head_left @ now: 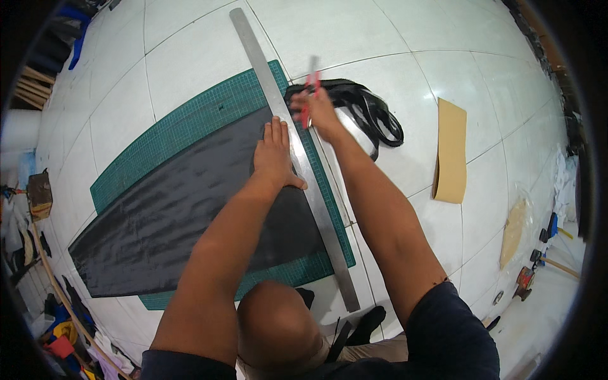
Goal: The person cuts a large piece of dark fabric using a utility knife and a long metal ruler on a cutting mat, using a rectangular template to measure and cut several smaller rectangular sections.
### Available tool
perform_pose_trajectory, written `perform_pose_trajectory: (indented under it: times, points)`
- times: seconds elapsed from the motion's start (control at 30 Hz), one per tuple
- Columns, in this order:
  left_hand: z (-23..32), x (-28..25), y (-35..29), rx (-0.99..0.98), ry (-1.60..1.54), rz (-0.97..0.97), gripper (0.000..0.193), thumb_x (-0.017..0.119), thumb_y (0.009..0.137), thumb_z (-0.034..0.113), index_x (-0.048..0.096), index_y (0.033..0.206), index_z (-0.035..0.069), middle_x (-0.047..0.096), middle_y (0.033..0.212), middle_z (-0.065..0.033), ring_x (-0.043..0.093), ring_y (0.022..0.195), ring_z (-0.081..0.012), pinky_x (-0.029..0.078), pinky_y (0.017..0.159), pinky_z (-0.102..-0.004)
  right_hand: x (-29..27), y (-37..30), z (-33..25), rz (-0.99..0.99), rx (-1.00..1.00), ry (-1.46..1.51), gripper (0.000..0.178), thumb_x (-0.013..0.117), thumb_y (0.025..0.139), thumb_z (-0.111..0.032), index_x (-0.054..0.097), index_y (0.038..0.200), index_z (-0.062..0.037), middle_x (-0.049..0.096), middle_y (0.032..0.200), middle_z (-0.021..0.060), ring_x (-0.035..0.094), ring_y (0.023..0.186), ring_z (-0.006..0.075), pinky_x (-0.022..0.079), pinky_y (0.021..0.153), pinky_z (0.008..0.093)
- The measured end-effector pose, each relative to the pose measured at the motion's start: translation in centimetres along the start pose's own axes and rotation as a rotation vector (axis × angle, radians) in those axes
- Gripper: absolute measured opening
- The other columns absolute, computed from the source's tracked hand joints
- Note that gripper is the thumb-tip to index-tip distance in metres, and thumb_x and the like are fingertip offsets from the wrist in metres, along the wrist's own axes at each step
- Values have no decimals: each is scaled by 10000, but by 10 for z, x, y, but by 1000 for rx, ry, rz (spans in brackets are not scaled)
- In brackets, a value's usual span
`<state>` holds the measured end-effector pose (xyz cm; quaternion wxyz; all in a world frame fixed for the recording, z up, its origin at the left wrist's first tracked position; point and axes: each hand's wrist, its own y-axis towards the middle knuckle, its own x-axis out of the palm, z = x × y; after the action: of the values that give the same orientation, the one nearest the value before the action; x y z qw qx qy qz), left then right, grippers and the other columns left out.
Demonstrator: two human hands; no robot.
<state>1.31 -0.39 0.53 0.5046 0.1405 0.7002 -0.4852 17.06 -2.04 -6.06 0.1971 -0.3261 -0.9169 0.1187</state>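
Observation:
A long metal ruler (256, 56) lies slanted over the right part of a dark sheet of material (171, 209), which rests on a green cutting mat (158, 140). My left hand (276, 155) lies spread on the ruler and the sheet, fingers pointing away from me and thumb out over the metal. My right hand (322, 114) is just right of the ruler near its upper part, closed around a slim red utility knife (313, 81). The hand and knife are blurred by motion, so the blade cannot be made out. Beside that hand sits a heap of black straps (367, 111).
On the white tiled floor (405, 177) to the right lies a tan rectangular piece (451, 152). Farther right are a plastic-wrapped tan piece (513, 234) and a hammer (554, 263). Along the left edge stand a wooden pole (63, 294) and piles of cloth (95, 348). My bent knee (275, 323) is close to the mat's near edge.

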Motion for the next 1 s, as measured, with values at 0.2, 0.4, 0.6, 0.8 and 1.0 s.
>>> perform_pose_trajectory:
  times: [0.2,0.4,0.6,0.8,1.0]
  points:
    - [-2,5,1,-16,3,-16,1614,877,415,748,100,1577,-58,101,1662,-232,174,1535,-367,356,1160,-407,-70,30,-36,411,-42,196,231,498,998,-156,420,1144,5,658,943,167,680,738,242,586,608,361]
    - [2,-2,1,-3,19,-20,1593,879,438,739,100,1576,-61,93,1662,-232,155,1537,-380,347,1166,-411,-30,-63,-18,157,-267,-1121,271,521,999,-263,435,1107,-30,685,745,212,708,680,367,544,625,504]
    - [-1,-2,0,22,31,-37,1566,878,459,728,104,1583,-41,93,1657,-246,144,1538,-385,340,1168,-423,29,-86,-10,-61,-26,-1272,278,488,966,-243,462,1116,-10,700,916,294,696,889,457,528,815,549]
    - [-6,2,-1,-3,36,-36,1566,873,455,730,105,1589,-27,102,1656,-250,143,1536,-396,347,1157,-422,39,-79,-12,-26,17,-1281,290,483,984,-258,477,1089,12,706,971,284,698,960,438,535,847,516]
    - [0,-5,-1,28,4,-7,1570,873,459,726,94,1584,-45,96,1657,-253,151,1536,-392,369,1142,-422,35,-76,-20,-27,13,-1246,270,502,977,-240,483,1094,3,705,992,283,701,969,427,536,854,508]
